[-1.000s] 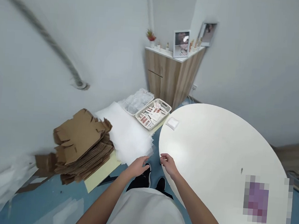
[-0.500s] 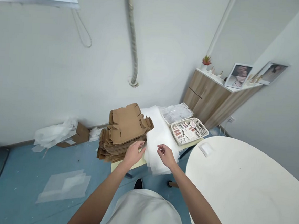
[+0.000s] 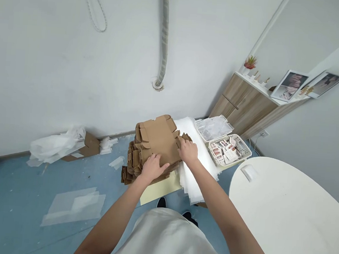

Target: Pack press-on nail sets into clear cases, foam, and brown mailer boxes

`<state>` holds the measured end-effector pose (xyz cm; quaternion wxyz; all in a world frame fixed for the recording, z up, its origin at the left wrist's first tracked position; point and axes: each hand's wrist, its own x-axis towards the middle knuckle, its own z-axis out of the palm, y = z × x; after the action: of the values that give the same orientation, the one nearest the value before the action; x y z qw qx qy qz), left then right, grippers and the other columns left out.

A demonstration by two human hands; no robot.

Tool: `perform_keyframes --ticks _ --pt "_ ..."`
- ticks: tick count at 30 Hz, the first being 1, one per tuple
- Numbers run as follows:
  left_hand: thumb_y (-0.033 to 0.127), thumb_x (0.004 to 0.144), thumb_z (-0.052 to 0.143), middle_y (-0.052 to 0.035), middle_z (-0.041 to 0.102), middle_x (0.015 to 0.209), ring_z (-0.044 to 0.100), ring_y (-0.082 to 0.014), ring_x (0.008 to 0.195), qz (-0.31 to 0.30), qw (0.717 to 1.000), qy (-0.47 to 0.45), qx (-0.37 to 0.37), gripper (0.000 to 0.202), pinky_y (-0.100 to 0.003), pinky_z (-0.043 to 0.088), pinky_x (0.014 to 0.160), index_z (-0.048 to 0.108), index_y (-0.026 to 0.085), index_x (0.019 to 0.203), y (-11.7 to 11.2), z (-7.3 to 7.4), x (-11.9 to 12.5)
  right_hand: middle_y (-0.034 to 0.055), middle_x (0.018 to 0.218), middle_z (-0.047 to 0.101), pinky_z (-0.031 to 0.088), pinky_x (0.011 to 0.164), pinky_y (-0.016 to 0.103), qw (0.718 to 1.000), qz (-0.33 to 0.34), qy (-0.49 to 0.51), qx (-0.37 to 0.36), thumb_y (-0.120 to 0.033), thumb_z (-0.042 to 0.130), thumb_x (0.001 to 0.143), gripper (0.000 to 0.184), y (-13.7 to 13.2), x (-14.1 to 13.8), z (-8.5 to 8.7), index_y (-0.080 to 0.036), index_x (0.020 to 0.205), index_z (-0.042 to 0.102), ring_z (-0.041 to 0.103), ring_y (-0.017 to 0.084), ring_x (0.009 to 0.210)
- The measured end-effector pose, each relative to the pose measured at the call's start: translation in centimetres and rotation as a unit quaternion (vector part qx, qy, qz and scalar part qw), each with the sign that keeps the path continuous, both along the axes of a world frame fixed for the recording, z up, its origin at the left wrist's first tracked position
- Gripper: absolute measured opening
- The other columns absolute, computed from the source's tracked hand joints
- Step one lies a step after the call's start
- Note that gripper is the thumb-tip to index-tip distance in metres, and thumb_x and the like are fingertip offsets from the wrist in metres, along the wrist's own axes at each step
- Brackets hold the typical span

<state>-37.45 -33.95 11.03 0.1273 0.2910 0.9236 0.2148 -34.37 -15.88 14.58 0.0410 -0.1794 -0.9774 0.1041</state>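
Note:
A stack of flat brown cardboard boxes (image 3: 161,136) with cut flaps lies on a small pale yellow table (image 3: 160,189). My left hand (image 3: 153,167) rests on the near edge of the top box, thumb spread away from the fingers. At the right side of the stack, my right hand (image 3: 188,150) has its fingers bent around the top box's side flaps; its thumb is hidden. Beside the stack, partly under my right forearm, is a pile of thin white foam sheets (image 3: 192,185).
Right of the sheets stand a white basket (image 3: 245,148) of small printed packets and another basket (image 3: 206,137) of clear plastic pieces. A round white table (image 3: 286,214) curves along my right. Loose sheets (image 3: 76,207) lie on the floor at left, near a wooden cabinet-free wall (image 3: 59,75).
Both hands have moved from above the sheets and the stack's near corner onto the top cardboard box. The top boxes sit farther back, baring more of the yellow table. The view has shifted.

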Motion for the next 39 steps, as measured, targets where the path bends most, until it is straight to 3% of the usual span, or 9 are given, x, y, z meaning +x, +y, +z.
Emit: perform_keyframes --ticks 6,11,15,20,23,27,31,35,39 --pt "0.063 0.068 0.046 -0.0156 0.049 0.118 0.044 -0.0315 0.109 0.01 1.0 -0.02 0.016 0.071 -0.036 0.034 0.086 0.044 0.015 0.12 -0.2 -0.4 -0.3 0.0142 0.083 0.064 0.039 0.073 0.037 0.994 -0.088 -0.062 -0.005 -0.018 0.045 0.078 0.021 2.1 -1.0 0.0 -0.017 0.095 0.057 0.06 0.026 0.083" --pt "0.058 0.076 0.039 -0.0148 0.052 0.114 0.047 -0.0301 0.106 -0.021 0.999 -0.009 0.026 0.058 -0.037 0.036 0.085 0.049 0.017 0.115 -0.2 -0.2 -0.8 0.0069 0.09 0.065 0.041 0.073 0.031 0.986 -0.098 0.034 -0.129 -0.026 0.038 0.081 0.026 4.4 -0.6 0.7 -0.021 0.098 0.058 0.059 0.021 0.084" --pt "0.042 0.087 0.026 -0.0126 0.059 0.097 0.057 -0.0246 0.089 -0.057 0.998 0.009 -0.01 0.04 -0.035 0.04 0.077 0.055 0.017 0.1 -0.2 0.0 -0.9 0.0051 0.089 0.065 0.043 0.072 0.031 0.972 -0.089 0.09 -0.196 -0.03 0.037 0.081 0.031 4.6 0.1 0.8 -0.019 0.103 0.055 0.059 0.018 0.08" --pt "0.021 0.088 0.025 -0.0104 0.06 0.084 0.06 -0.023 0.078 -0.097 0.99 0.073 -0.068 0.029 -0.035 0.042 0.069 0.053 0.016 0.092 -0.1 0.2 -0.5 0.0108 0.101 0.06 0.038 0.081 0.035 0.979 -0.006 0.199 -0.047 -0.032 0.039 0.083 0.031 1.1 2.7 1.2 -0.016 0.105 0.053 0.053 0.021 0.092" --pt "0.02 0.087 0.026 -0.0106 0.06 0.08 0.06 -0.0224 0.075 -0.085 0.99 0.086 -0.073 0.027 -0.034 0.042 0.067 0.053 0.015 0.091 -0.1 0.4 -0.5 0.0079 0.083 0.063 0.035 0.083 0.036 0.984 0.154 0.091 0.02 -0.032 0.039 0.084 0.024 -1.4 4.5 0.7 -0.018 0.089 0.058 0.055 0.02 0.083" --pt "0.023 0.087 0.026 -0.0101 0.06 0.08 0.06 -0.0208 0.069 -0.056 0.993 0.101 -0.035 0.029 -0.031 0.042 0.061 0.054 0.015 0.091 -0.4 0.7 -0.5 0.0089 0.076 0.063 0.033 0.085 0.04 0.985 0.164 0.014 0.053 -0.037 0.039 0.085 0.029 -2.4 5.5 -1.1 -0.018 0.079 0.06 0.056 0.021 0.081" --pt "0.021 0.086 0.031 -0.0074 0.061 0.079 0.059 -0.0181 0.068 -0.021 0.984 0.17 0.044 0.026 -0.029 0.04 0.062 0.056 0.016 0.09 -0.9 0.7 -0.3 0.0082 0.086 0.065 0.033 0.088 0.042 0.989 0.116 0.044 -0.08 -0.046 0.043 0.081 0.035 -1.1 5.4 -1.4 -0.018 0.096 0.059 0.059 0.021 0.083" --pt "0.015 0.081 0.038 -0.0051 0.062 0.077 0.058 -0.0165 0.069 -0.026 0.965 0.233 0.121 0.021 -0.028 0.039 0.066 0.058 0.017 0.087 -1.0 0.4 0.4 0.0113 0.106 0.06 0.043 0.077 0.036 0.95 -0.024 0.163 -0.266 -0.05 0.043 0.079 0.06 0.5 4.9 0.4 -0.018 0.128 0.033 0.06 0.02 0.087" --pt "0.012 0.079 0.041 -0.0039 0.062 0.076 0.057 -0.0155 0.072 -0.063 0.952 0.248 0.167 0.019 -0.028 0.038 0.068 0.059 0.018 0.083 -0.6 0.1 1.0 0.009 0.106 0.06 0.046 0.074 0.034 0.937 -0.078 0.168 -0.295 -0.046 0.053 0.073 0.067 1.3 3.9 2.1 -0.019 0.131 0.031 0.06 0.02 0.085"
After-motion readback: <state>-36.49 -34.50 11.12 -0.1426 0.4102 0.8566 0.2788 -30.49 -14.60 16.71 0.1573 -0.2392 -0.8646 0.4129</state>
